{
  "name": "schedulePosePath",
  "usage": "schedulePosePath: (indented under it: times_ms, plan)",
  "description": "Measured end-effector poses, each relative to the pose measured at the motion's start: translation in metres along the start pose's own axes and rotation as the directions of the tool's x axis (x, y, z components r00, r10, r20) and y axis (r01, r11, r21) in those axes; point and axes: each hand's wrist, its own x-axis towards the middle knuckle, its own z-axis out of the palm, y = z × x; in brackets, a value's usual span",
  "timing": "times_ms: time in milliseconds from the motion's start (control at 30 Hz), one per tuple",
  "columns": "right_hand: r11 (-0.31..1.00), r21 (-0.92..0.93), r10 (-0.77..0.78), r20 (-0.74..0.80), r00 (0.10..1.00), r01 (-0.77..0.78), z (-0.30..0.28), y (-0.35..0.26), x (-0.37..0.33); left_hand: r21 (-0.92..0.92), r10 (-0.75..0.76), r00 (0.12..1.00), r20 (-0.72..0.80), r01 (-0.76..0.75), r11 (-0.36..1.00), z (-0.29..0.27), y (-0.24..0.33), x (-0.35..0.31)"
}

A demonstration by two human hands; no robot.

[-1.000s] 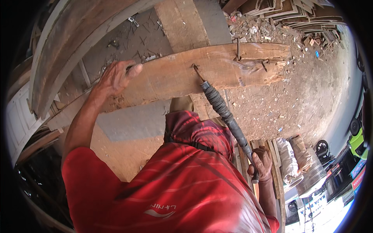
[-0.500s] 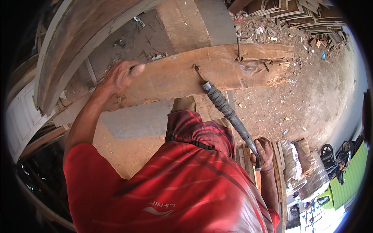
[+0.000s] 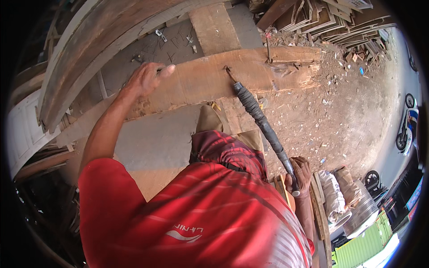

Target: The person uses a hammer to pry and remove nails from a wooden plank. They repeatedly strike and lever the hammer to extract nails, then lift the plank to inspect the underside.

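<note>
Gripping a long, black-wrapped pry bar [image 3: 261, 123] at its end, right hand [image 3: 300, 174] fingers curl tight; left hand [image 3: 146, 78], fingers together, steadies the heavy, stiff brown timber beam [image 3: 201, 82].

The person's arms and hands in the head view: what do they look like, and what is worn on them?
Both hands are bare: no gloves, rings or watch can be seen on the left hand or the right hand. The forearms are bare too. A short sleeve of a red shirt with thin pale stripes covers the left upper arm. The right arm's sleeve is mostly hidden behind the body.
</note>
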Motion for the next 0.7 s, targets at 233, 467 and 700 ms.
schedulePosePath:
  times_ms: [233, 467, 700]
  plan:
    - [0.799, 0.313, 0.591, -0.256, 0.765, -0.513, -0.053, -0.057, -0.057, 0.05, 0.016, 0.999, -0.039, -0.014, 0.999, 0.005, -0.009, 0.005]
    - [0.696, 0.654, 0.621, -0.343, 0.705, -0.295, -0.037, -0.075, -0.07, 0.03, -0.023, 1.0, -0.016, 0.023, 0.999, 0.003, -0.005, 0.002]
    - [0.738, 0.581, 0.609, -0.353, 0.71, -0.343, -0.022, -0.102, -0.064, 0.05, -0.068, 0.996, 0.051, 0.066, 0.997, -0.006, 0.005, -0.005]
